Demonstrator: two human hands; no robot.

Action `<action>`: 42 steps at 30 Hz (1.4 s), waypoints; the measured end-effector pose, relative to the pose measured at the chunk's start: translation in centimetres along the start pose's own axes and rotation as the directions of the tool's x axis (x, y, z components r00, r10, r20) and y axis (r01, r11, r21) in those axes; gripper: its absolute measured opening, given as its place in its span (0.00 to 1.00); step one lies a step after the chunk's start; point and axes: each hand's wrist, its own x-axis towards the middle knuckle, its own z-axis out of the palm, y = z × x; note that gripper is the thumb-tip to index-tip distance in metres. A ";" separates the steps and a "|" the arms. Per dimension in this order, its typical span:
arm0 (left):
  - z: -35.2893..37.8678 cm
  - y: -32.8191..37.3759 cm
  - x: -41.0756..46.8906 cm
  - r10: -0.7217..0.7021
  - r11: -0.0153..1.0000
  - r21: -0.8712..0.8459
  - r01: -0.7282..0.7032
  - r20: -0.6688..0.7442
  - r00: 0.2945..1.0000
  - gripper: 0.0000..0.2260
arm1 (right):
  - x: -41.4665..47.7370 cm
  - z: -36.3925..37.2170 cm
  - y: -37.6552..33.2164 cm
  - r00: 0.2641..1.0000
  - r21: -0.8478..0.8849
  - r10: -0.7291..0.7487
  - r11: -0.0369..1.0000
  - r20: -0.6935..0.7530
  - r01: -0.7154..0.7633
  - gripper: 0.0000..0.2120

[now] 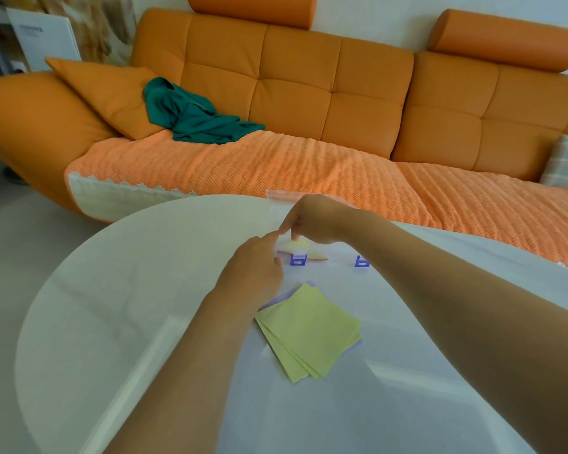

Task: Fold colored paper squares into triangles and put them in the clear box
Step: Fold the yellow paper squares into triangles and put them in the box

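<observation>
left hand [253, 268], right hand [313, 221] over box [361, 262], grip unclear

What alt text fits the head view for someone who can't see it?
The left hand and right hand meet fingertips over folded paper at the clear box with purple latches, on a round white table. A stack of yellow paper squares lies nearer; an orange sofa stands behind.

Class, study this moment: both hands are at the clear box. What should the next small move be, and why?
Probably leave the folded paper in the clear box and draw the left hand back to the yellow paper squares. The right hand meets it over the box, where folded paper lies; unfolded squares wait nearer.
</observation>
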 end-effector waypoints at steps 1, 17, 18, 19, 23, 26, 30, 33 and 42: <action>0.0 0.0 0.0 -0.005 1.000 0.005 0.005 0.007 1.000 0.22 | -0.3 0.0 0.0 1.000 -0.003 -0.004 1.000 0.008 0.004 0.25; -2.0 0.5 -3.4 0.242 0.969 0.032 -0.246 0.088 0.966 0.08 | -11.7 2.8 -0.3 0.985 0.240 -0.095 0.962 -0.143 0.127 0.09; -1.9 0.5 -3.9 0.247 0.966 0.036 -0.257 0.173 0.953 0.10 | -12.8 3.7 -0.2 0.992 0.208 -0.099 0.972 -0.078 0.114 0.13; -1.8 0.3 -4.4 0.240 0.965 0.045 -0.260 0.257 0.936 0.13 | -13.7 4.6 0.0 0.995 0.186 -0.102 0.977 -0.023 0.104 0.19; -1.9 -0.5 -6.3 0.184 0.944 0.167 -0.286 0.454 0.872 0.40 | -16.4 7.0 0.7 0.996 0.164 -0.076 0.984 0.046 0.068 0.39; -1.8 -0.5 -7.1 0.210 0.935 0.186 -0.303 0.401 0.892 0.36 | -16.9 7.9 0.7 0.999 0.222 -0.034 0.974 -0.020 0.037 0.38; -1.6 -0.6 -7.2 0.235 0.948 0.142 -0.284 0.291 0.927 0.28 | -16.7 8.4 0.2 0.990 0.339 0.057 0.941 -0.127 -0.011 0.32; -1.4 -0.7 -6.9 0.237 0.965 0.062 -0.256 0.218 0.947 0.25 | -16.4 8.7 -0.1 0.981 0.418 0.097 0.908 -0.166 -0.019 0.30; -1.0 -0.7 -5.9 0.146 0.984 0.062 -0.167 0.252 0.957 0.40 | -14.6 8.0 -0.2 0.880 0.800 0.452 0.577 -0.143 -0.166 0.21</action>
